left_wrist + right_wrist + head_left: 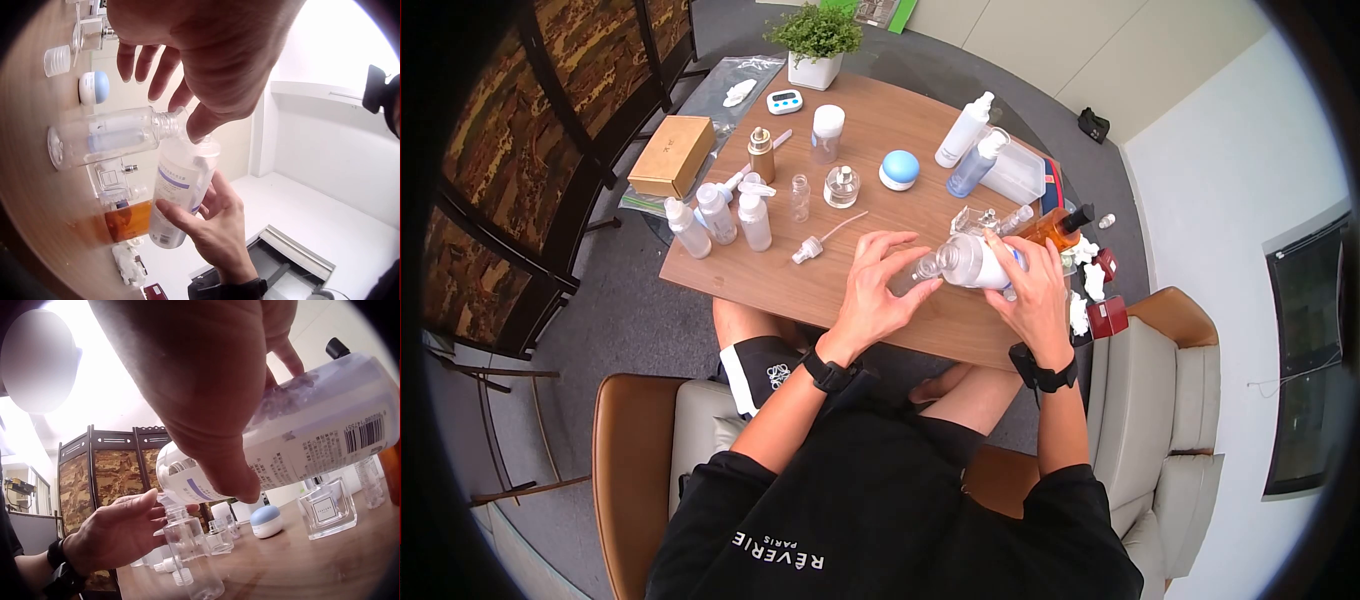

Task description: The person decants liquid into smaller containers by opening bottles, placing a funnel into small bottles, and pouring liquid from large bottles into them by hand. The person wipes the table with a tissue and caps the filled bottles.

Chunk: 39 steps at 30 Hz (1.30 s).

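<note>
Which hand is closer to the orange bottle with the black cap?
Right. The right hand is just on the near side of the orange bottle; the left hand is farther off, to its left.

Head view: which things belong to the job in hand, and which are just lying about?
In the job, it seems:
- labelled bottle, tipped in the right hand
- clear bottle, upright beneath
- what looks like a funnel at its mouth, by the left hand
- perhaps the loose pump

Lying about:
- plant
- timer
- cardboard box
- blue-lidded jar
- orange bottle
</note>
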{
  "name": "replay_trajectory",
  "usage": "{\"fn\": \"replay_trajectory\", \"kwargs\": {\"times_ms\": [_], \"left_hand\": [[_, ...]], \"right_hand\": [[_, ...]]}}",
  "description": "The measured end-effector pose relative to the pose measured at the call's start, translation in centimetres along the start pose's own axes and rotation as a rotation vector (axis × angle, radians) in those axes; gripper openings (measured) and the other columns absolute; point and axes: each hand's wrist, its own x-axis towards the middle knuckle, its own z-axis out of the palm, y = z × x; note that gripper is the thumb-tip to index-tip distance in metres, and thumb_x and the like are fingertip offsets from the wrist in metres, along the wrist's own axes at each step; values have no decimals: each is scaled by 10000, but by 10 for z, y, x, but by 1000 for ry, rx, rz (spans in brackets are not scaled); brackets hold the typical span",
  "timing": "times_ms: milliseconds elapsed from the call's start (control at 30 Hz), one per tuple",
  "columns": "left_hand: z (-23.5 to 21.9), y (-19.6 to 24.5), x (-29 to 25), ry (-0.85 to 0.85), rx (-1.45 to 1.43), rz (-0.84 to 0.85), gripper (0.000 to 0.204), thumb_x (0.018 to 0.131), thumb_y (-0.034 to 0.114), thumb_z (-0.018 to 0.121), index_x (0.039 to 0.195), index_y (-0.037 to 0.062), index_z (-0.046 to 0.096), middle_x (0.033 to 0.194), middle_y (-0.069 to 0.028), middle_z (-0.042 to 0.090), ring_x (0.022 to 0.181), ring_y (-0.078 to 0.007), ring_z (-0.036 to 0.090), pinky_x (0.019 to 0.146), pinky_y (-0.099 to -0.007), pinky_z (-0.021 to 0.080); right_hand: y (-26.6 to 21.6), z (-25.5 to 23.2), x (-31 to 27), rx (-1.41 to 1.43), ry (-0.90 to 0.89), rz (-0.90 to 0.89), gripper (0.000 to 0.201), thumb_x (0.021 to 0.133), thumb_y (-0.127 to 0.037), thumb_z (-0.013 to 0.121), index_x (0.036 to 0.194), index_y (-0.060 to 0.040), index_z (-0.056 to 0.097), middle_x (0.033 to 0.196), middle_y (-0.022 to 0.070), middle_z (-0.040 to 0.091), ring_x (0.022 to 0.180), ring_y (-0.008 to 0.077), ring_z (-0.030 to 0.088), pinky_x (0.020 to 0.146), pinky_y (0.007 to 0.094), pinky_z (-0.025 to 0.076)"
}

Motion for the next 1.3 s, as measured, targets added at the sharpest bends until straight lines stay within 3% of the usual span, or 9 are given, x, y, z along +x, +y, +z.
{"fn": "replay_trajectory", "kwargs": {"times_ms": [1300], "left_hand": [[3, 1, 1, 24, -10, -17, 423, 749, 178, 918, 1137, 61, 799, 1251, -111, 721, 1223, -319, 609, 1043, -448, 508]], "right_hand": [[-5, -9, 6, -108, -1, -27, 889, 658, -89, 863, 1487, -262, 591, 1244, 80, 627, 1187, 288, 616, 1187, 603, 353]]}}
